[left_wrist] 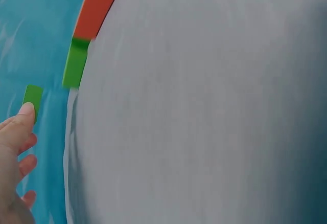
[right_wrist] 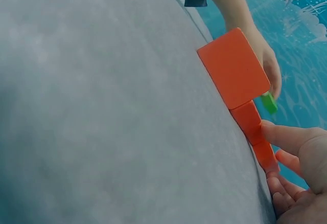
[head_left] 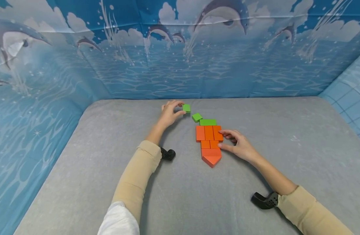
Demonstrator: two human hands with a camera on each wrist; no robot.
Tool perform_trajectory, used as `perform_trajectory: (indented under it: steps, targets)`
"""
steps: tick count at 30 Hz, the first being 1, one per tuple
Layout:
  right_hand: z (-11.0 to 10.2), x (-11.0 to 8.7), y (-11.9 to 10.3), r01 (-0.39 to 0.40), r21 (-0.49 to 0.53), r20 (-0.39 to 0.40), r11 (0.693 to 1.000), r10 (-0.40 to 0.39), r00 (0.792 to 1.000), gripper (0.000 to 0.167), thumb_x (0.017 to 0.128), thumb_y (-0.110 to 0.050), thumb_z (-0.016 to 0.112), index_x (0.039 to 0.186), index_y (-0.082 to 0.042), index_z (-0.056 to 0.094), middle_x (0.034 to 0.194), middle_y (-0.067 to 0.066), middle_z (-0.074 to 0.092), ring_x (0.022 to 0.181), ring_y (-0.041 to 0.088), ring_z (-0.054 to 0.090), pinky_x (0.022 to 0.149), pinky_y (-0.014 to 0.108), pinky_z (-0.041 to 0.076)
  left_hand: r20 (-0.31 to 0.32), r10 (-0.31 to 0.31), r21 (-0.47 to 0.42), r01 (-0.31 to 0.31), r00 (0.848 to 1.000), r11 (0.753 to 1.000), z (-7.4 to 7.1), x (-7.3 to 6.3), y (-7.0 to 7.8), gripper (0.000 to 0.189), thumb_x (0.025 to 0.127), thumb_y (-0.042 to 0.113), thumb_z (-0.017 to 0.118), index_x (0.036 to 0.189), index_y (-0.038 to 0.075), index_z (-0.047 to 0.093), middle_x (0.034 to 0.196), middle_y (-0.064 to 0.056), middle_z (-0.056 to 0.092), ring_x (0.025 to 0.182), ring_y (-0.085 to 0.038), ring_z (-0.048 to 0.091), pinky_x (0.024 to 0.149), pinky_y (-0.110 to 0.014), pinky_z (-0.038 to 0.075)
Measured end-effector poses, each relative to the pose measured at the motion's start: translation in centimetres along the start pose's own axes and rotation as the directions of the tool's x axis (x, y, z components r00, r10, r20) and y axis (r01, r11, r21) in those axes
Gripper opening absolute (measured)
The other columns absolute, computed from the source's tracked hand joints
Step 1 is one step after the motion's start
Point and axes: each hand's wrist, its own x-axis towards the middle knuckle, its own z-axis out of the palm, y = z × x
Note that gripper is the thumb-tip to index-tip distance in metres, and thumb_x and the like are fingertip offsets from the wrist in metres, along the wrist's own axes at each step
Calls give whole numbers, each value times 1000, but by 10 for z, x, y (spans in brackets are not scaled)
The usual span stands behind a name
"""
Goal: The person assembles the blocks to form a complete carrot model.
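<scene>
My left hand (head_left: 169, 114) pinches a small green block (head_left: 186, 108) between thumb and fingers at the table's far side; in the left wrist view that green block (left_wrist: 33, 97) shows at the thumb tip. Just right of it a second small green block (head_left: 197, 117) sits turned at an angle, near the corner of a longer green block (head_left: 207, 122). Below lie three orange blocks (head_left: 208, 133) side by side, two smaller orange blocks (head_left: 205, 144) and a pointed orange piece (head_left: 211, 158). My right hand (head_left: 238, 144) touches the orange blocks' right side with thumb and fingertips.
The blocks stand on a grey cloth-covered table (head_left: 109, 182). A blue curtain (head_left: 180, 75) with dolphins rises right behind its far edge, and more blue cloth hangs at both sides. Each wrist carries a black camera mount (head_left: 265, 200).
</scene>
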Motion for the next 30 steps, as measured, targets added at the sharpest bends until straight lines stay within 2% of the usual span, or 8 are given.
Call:
perform_trajectory:
  steps: [5, 13, 30]
  targets:
    - [0, 0, -1, 7, 5, -1, 1000, -7, 1000, 51, 83, -18, 69, 126, -1, 50, 119, 17, 50, 106, 29, 47, 90, 42, 33, 59, 33, 47, -35, 998, 998, 15, 11, 16, 37, 87, 29, 61, 122, 18, 56, 112, -2, 57, 108, -20, 45, 93, -40, 23]
    - [0, 0, -1, 1, 6, 4, 1000, -1, 1000, 51, 83, -19, 68, 126, -1, 50, 119, 17, 50, 107, 30, 46, 90, 43, 33, 138, 49, 89, -61, 989, 994, 32, 20, 29, 39, 88, 32, 59, 124, 19, 54, 113, 1, 55, 110, -17, 42, 92, -38, 23]
    - [0, -1, 1, 14, 8, -3, 1000, -14, 1000, 50, 83, -18, 69, 126, -1, 50, 118, 17, 50, 106, 29, 47, 89, 42, 34, 201, 64, 147, -94, 977, 985, 51, 31, 44, 39, 89, 34, 57, 126, 20, 53, 114, 2, 56, 109, -15, 44, 94, -36, 23]
